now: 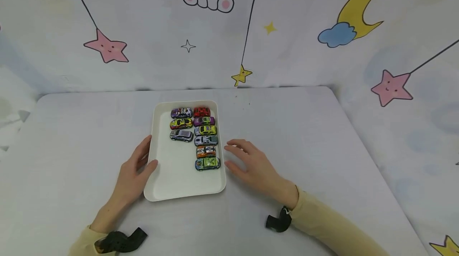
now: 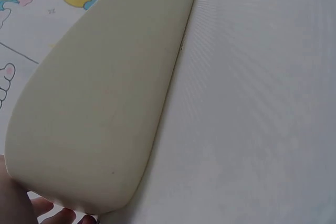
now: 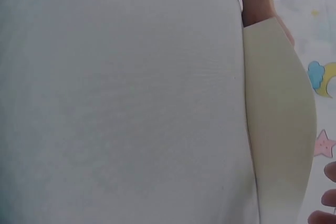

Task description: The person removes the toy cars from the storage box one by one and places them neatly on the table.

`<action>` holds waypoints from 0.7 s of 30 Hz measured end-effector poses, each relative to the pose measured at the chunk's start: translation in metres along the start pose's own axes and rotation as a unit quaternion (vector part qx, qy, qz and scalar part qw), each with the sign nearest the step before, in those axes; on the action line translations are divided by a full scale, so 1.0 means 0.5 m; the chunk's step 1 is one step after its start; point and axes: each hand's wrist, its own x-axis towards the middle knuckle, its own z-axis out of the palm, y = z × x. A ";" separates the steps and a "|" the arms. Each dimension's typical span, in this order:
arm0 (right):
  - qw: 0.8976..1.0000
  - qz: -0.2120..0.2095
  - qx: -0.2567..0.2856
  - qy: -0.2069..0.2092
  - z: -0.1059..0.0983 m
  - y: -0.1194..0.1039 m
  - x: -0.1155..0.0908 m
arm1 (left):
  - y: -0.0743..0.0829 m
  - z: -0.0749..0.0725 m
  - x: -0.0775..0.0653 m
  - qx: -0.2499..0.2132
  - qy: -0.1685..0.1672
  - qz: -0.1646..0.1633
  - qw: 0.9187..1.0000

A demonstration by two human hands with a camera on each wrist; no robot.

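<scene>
A white rectangular tray (image 1: 172, 186) lies on the table with several small toy cars inside. My left hand (image 1: 130, 176) grips the tray's left side, its thumb over the rim; in the left wrist view its fingers (image 2: 62, 216) curl at the tray's end wall. Beside the right rim, my right hand (image 1: 256, 168) hovers with relaxed, slightly bent fingers and holds nothing. The tray's right column runs from a red car (image 1: 202, 112) down to a green car (image 1: 207, 164). A shorter column to its left has a purple car (image 1: 181, 113), a yellow-and-red car (image 1: 181, 123) and a silver car (image 1: 181, 135).
A white cloth covers the table (image 1: 287, 128), whose back edge meets a patterned wall hanging (image 1: 154, 28) with stars and a moon. Black wrist-camera mounts (image 1: 122, 241) sit on both forearms.
</scene>
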 end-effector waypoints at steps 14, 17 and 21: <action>0.999 -0.043 -0.011 -0.009 0.039 -0.031 0.020 | -0.004 0.001 -0.002 0.007 0.001 -0.007 1.000; 0.999 -0.037 -0.029 -0.016 0.046 -0.037 0.026 | -0.004 0.001 -0.002 0.006 0.003 -0.006 1.000; 0.999 -0.021 -0.045 -0.020 0.052 -0.043 0.031 | -0.003 0.002 -0.001 0.005 0.004 -0.002 1.000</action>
